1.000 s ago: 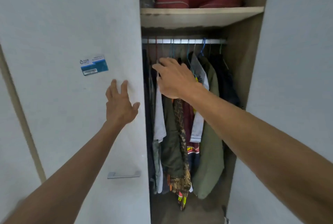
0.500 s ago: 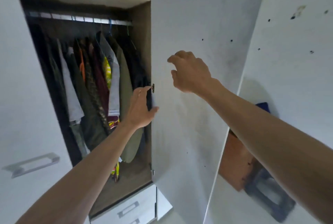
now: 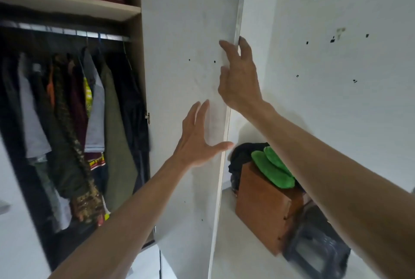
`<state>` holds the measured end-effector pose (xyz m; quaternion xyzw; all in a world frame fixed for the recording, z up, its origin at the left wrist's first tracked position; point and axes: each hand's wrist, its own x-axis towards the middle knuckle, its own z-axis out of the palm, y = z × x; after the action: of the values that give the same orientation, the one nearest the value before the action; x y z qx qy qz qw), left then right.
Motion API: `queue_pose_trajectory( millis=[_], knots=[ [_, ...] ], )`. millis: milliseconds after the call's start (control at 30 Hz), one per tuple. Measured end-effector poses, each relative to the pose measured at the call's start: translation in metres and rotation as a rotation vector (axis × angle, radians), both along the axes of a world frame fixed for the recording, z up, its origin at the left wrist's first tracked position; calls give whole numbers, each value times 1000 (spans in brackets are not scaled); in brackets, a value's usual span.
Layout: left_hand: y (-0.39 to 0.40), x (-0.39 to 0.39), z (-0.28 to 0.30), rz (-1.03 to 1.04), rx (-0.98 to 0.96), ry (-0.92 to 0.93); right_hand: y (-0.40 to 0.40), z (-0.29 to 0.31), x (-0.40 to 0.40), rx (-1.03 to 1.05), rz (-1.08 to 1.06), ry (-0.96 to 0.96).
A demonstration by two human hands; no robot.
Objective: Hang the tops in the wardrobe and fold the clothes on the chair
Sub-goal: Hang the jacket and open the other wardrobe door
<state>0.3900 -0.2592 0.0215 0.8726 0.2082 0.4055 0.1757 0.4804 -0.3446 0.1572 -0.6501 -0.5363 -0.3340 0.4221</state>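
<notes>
A: We have our left hand (image 3: 197,141) flat on the tall white wardrobe door (image 3: 186,76), fingers straight, holding nothing. Our right hand (image 3: 238,76) has its fingers hooked round the door's far edge, up at about one o'clock from the left hand.

B: What could go wrong?

A: We think the door could swing too far to three o'clock and bump the brown wooden box (image 3: 265,207) behind it. A hard push would do that. Our fingers on the edge could also get pinched between the door and the white wall (image 3: 336,99).

B: Where are the tops?

A: The clothes hanging on the silver metal rail (image 3: 67,32) are at nine o'clock from our left hand, well apart from it, inside the open wardrobe. Our hands hold no top.

B: And the clothes to fold?

A: A dark heap of cloth (image 3: 244,155) and a bright green fluffy cloth (image 3: 271,168) sit on the brown box, at about four o'clock from our left hand, behind the door. We cannot tell if that box is the chair. No hand touches them.
</notes>
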Motion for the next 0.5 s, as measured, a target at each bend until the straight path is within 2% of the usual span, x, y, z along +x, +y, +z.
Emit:
queue_pose_trajectory(
  millis=[100,367,500],
  knots=[
    [-4,0,-3,56,10,-14,0,-3,-6,89,113,68],
    [-12,-59,-2,80,12,-57,17,-9,-40,400,444,-20],
    [-5,-109,-2,107,66,-83,41,-10,-77,391,606,4]
  ],
)
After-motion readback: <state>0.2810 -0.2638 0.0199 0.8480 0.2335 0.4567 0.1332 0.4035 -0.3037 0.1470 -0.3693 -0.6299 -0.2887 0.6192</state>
